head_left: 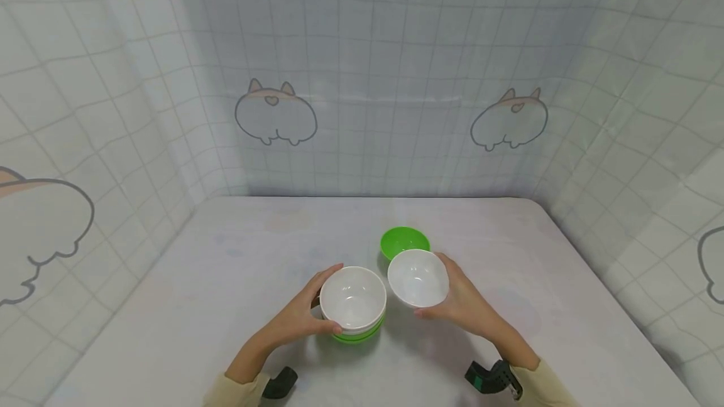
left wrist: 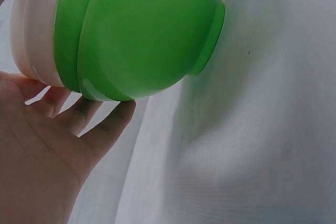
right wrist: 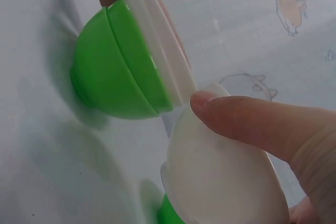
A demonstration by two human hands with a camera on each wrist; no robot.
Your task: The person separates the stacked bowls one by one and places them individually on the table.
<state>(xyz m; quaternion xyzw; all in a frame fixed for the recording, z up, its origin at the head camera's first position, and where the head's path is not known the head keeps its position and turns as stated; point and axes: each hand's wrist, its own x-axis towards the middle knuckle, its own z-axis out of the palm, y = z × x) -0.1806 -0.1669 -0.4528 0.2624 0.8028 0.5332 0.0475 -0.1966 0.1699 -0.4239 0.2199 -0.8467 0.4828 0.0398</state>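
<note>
On the left of centre is a stack of bowls, with white bowls (head_left: 354, 297) nested in green bowls (left wrist: 147, 30). My left hand (head_left: 300, 313) grips its side, thumb at the front and fingers spread along the white and green walls in the left wrist view. Just right of the stack, a single white bowl (head_left: 417, 278) is held by my right hand (head_left: 466, 297), its mouth tipped toward the head camera. The right thumb (right wrist: 247, 121) lies along that bowl's rim. Behind it a green bowl (head_left: 404, 239) stands upright on the table, partly covered by the held bowl.
The white-covered table (head_left: 254, 231) has walls of grid-patterned cloth (head_left: 390, 118) printed with cartoon animals at its back and both sides. A dark device (head_left: 492, 377) is worn at the right wrist, another device (head_left: 279, 384) at the left.
</note>
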